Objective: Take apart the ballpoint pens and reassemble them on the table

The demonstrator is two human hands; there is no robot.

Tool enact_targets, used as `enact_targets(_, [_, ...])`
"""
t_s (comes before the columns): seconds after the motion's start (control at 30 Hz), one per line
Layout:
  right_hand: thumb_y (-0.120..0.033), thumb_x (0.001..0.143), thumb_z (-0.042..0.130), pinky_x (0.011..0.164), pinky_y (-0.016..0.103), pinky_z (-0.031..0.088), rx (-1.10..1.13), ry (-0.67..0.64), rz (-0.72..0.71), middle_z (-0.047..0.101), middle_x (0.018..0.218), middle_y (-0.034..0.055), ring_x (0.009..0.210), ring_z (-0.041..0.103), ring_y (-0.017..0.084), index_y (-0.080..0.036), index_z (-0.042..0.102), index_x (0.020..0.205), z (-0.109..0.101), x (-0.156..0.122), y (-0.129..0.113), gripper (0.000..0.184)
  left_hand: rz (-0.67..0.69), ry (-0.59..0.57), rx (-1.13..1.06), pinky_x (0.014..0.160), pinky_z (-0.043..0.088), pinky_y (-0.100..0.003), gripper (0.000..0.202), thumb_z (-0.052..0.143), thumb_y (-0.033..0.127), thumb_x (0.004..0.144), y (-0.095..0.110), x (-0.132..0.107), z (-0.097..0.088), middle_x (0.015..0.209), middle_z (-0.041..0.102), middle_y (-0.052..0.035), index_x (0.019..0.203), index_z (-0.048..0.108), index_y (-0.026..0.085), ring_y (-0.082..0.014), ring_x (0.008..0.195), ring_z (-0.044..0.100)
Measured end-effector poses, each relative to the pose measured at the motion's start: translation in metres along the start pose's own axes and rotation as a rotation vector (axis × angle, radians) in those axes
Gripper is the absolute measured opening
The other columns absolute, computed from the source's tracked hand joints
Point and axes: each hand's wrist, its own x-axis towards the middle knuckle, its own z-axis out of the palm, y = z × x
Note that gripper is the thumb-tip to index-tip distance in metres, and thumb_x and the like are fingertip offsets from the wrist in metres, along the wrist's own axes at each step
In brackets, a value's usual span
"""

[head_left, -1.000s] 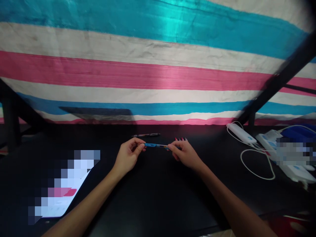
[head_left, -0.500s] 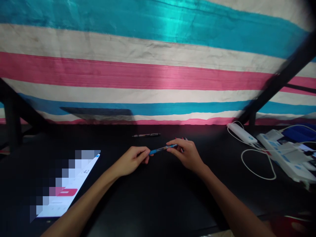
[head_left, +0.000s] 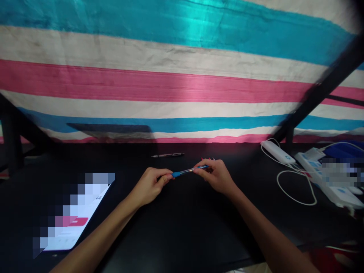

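A pen (head_left: 186,171) with a clear barrel and a blue grip end is held level between my two hands, above the black table. My left hand (head_left: 153,184) pinches its blue end between thumb and fingers. At the other end, the fingers of my right hand (head_left: 217,174) are closed on the barrel. Behind the hands, a second, dark pen (head_left: 167,155) lies on the table. Small red tips (head_left: 209,159) show just past my right hand; what they belong to is mostly hidden.
On the left lies a lit tablet or phone screen (head_left: 78,222), partly blurred. To the right are a white power bank (head_left: 277,151), looped white cables, a white power strip (head_left: 327,182) and a blue item (head_left: 345,151). A striped sheet (head_left: 170,83) hangs behind the black table (head_left: 170,235).
My right hand's fingers have shifted slightly along the barrel, so a little more of the pen shows. My left hand stays at the blue end.
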Motion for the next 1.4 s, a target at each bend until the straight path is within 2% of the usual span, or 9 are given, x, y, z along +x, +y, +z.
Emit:
enact_targets(0.23, [-0.039,0.080,0.064,0.039,0.019,0.027,0.300,0.017,0.161,0.045,0.045,-0.0052,0.039,0.039,0.007,-0.015,0.065,0.076,0.004,0.003,0.003,0.024,-0.019,0.002,-0.057,0.050,0.028,-0.020,0.031,0.044,0.036,0.091,0.006,0.000,0.008,0.055,0.046,0.0049,0.081,0.066,0.016,-0.0093,0.051,0.039])
enact_targets(0.37, [-0.037,0.082,0.062,0.040,0.019,0.033,0.644,0.117,0.221,0.049,0.055,-0.0043,0.047,0.043,0.008,-0.019,0.064,0.090,0.019,0.003,0.003,0.020,0.015,0.035,-0.048,0.054,0.033,-0.021,0.030,0.045,0.034,0.091,0.010,0.001,0.018,0.058,0.053,0.0036,0.074,0.061,0.016,-0.0102,0.055,0.047])
enact_targets(0.5, [-0.036,0.081,0.063,0.047,0.020,0.042,0.911,0.102,0.299,0.055,0.078,0.0006,0.068,0.052,0.013,-0.023,0.063,0.103,0.030,0.002,0.000,0.025,0.032,0.112,0.002,0.060,0.037,-0.022,0.020,0.049,0.033,0.090,0.013,-0.001,0.029,0.066,0.056,0.0031,0.085,0.062,0.018,-0.0112,0.060,0.052])
enact_targets(0.6, [-0.036,0.083,0.061,0.054,0.023,0.045,0.998,0.115,0.331,0.056,0.084,0.0031,0.075,0.054,0.015,-0.020,0.065,0.098,0.032,0.001,-0.004,0.022,0.032,0.145,0.011,0.061,0.037,-0.023,0.018,0.052,0.034,0.088,0.014,-0.001,0.033,0.067,0.055,0.0033,0.085,0.060,0.018,-0.0115,0.061,0.051])
enact_targets(0.83, [-0.033,0.089,0.049,0.077,0.034,0.045,1.361,0.153,0.324,0.059,0.074,0.0021,0.077,0.059,0.018,-0.020,0.060,0.085,0.025,0.001,-0.022,0.017,0.105,0.071,0.056,0.064,0.037,-0.025,0.024,0.045,0.034,0.093,0.017,-0.003,0.035,0.069,0.055,0.0012,0.079,0.058,0.019,-0.0127,0.065,0.051])
enact_targets(0.93, [-0.034,0.090,0.044,0.070,0.031,0.044,1.540,0.132,0.367,0.048,0.063,-0.0022,0.060,0.050,0.013,-0.021,0.056,0.080,0.016,0.001,-0.025,0.020,0.180,0.005,0.110,0.070,0.038,-0.029,0.020,0.047,0.034,0.092,0.018,-0.006,0.035,0.071,0.059,0.0005,0.085,0.060,0.020,-0.0144,0.070,0.053])
enact_targets(1.0, [-0.044,0.090,0.043,0.061,0.027,0.041,1.620,0.098,0.391,0.041,0.059,-0.0037,0.053,0.041,0.011,-0.020,0.051,0.072,0.011,0.001,-0.024,0.031,0.202,-0.029,0.139,0.072,0.037,-0.030,0.019,0.048,0.034,0.091,0.018,-0.007,0.035,0.071,0.061,0.0006,0.087,0.060,0.020,-0.0150,0.070,0.053])
enact_targets(1.13, [-0.060,0.085,0.042,0.049,0.024,0.033,1.628,0.063,0.437,0.032,0.054,-0.0050,0.046,0.029,0.010,-0.020,0.041,0.061,0.005,0.000,-0.020,0.047,0.168,0.023,0.182,0.073,0.037,-0.031,0.024,0.042,0.031,0.094,0.013,-0.005,0.033,0.073,0.061,-0.0006,0.083,0.061,0.020,-0.0154,0.070,0.053])
enact_targets(1.4, [-0.042,0.081,0.045,0.038,0.023,0.017,1.577,0.036,0.536,0.017,0.042,-0.0078,0.039,0.010,0.009,-0.021,0.024,0.052,0.008,-0.002,-0.009,0.041,0.126,0.074,0.223,0.069,0.037,-0.031,0.030,0.039,0.031,0.095,0.008,-0.002,0.031,0.067,0.056,0.0001,0.075,0.058,0.020,-0.0155,0.068,0.051])
